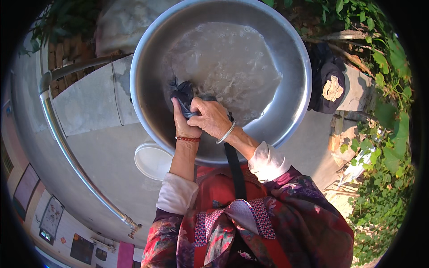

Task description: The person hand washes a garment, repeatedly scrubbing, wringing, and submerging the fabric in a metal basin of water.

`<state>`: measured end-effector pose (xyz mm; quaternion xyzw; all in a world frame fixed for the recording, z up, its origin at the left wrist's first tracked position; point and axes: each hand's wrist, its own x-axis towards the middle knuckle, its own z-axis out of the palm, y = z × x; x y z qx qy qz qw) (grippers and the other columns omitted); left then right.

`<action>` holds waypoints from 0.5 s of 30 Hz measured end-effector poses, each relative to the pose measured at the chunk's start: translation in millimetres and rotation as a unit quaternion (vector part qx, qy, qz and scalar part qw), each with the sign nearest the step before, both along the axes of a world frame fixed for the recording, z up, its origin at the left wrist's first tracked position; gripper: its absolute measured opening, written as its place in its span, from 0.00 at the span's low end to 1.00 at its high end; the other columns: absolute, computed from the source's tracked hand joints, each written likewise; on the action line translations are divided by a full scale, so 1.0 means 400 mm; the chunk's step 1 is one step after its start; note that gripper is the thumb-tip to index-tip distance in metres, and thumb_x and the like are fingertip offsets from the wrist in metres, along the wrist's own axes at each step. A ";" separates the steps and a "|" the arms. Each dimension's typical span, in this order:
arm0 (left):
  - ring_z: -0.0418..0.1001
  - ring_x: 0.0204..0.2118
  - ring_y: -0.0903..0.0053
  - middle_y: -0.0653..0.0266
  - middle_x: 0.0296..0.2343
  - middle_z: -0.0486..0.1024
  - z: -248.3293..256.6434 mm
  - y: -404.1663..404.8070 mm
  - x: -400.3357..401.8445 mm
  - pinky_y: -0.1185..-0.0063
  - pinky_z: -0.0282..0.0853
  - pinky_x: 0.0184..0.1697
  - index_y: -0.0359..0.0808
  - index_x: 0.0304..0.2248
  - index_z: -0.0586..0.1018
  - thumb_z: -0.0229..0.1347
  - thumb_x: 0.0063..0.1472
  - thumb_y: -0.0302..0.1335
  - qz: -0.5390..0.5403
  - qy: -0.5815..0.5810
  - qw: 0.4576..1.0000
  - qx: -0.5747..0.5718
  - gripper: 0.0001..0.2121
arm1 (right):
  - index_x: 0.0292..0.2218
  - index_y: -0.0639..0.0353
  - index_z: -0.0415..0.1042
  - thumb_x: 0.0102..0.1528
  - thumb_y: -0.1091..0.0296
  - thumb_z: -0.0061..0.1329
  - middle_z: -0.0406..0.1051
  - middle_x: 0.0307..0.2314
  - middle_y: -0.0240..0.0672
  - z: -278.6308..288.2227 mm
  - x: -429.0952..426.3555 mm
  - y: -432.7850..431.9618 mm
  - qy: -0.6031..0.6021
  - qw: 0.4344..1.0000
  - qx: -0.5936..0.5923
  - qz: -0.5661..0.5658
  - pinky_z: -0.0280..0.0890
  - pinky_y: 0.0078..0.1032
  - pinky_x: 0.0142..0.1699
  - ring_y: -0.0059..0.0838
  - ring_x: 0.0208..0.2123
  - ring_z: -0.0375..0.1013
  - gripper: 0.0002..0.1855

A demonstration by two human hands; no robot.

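Note:
A large metal basin [291, 50] stands before me with murky, bubbly water [231, 57] in it. Both hands are over its near left part. A wet dark cloth [183, 93] is bunched between them, its far end hanging toward the water. My left hand [182, 125], with a red beaded bracelet at the wrist, grips the cloth with the thumb on top. My right hand [212, 115], with a silver bangle, pinches the cloth's near end, fingers curled. What lies under the murky water is hidden.
A white plastic bucket [152, 162] stands partly beneath the basin at left. Dark clothes with a beige cloth [333, 88] on top lie to the right. A metal pipe with a tap [132, 229] curves along the left. Leafy vines [385, 201] border the right side.

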<state>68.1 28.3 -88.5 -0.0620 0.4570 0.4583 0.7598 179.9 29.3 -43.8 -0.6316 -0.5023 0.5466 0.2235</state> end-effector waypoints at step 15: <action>0.67 0.32 0.88 0.72 0.30 0.72 0.229 0.034 0.052 0.86 0.63 0.37 0.33 0.36 0.75 0.52 0.60 0.28 -0.115 0.237 0.960 0.094 0.08 | 0.20 0.62 0.59 0.48 0.65 0.55 0.57 0.13 0.33 0.073 0.207 0.092 -0.060 0.962 0.116 -0.242 0.55 0.23 0.23 0.23 0.16 0.57 0.18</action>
